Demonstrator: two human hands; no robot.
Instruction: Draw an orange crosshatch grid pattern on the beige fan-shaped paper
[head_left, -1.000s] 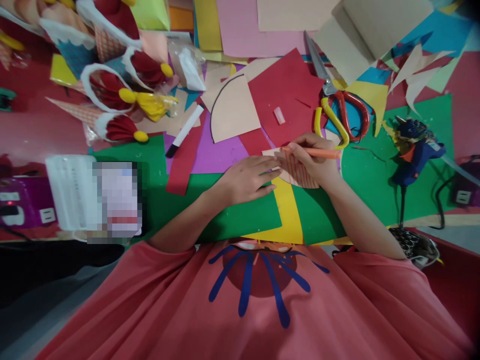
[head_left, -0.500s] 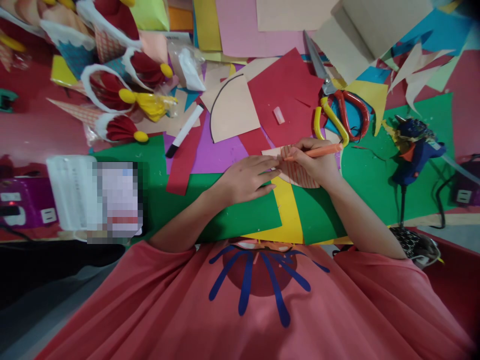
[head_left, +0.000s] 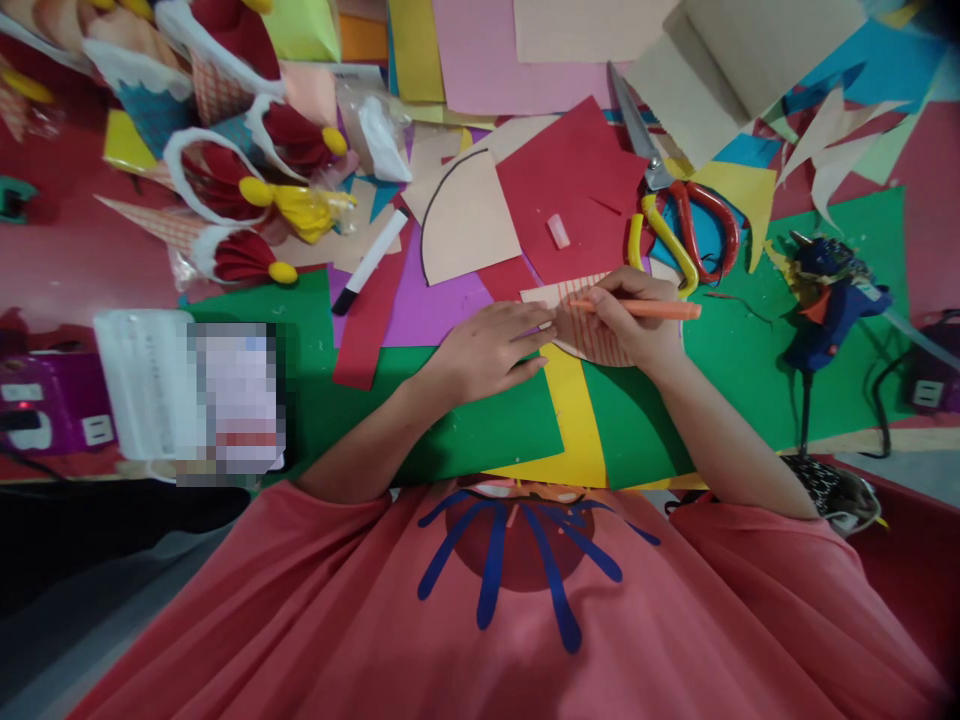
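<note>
My right hand (head_left: 641,315) grips an orange marker (head_left: 660,309), its tip down on a beige paper cutout (head_left: 592,338) with a curved lower edge. Orange-red stripes run across that cutout. My left hand (head_left: 495,348) lies flat, fingers stretched out, with the fingertips on the cutout's left edge. Just beyond them is a plain beige paper sector (head_left: 469,225) with a black line along its curve. A white marker with a black cap (head_left: 371,262) rests to its left on coloured paper.
Scissors (head_left: 660,185) with red and yellow handles lie beyond my right hand. A blue glue gun (head_left: 829,300) stands at the right on green paper (head_left: 757,390). Paper cones with white rims (head_left: 232,250) crowd the far left, above a phone (head_left: 240,400).
The orange marker has shifted over the cutout, and new stripes show near its upper edge. The cutout has turned slightly. My left hand has moved a little to the left.
</note>
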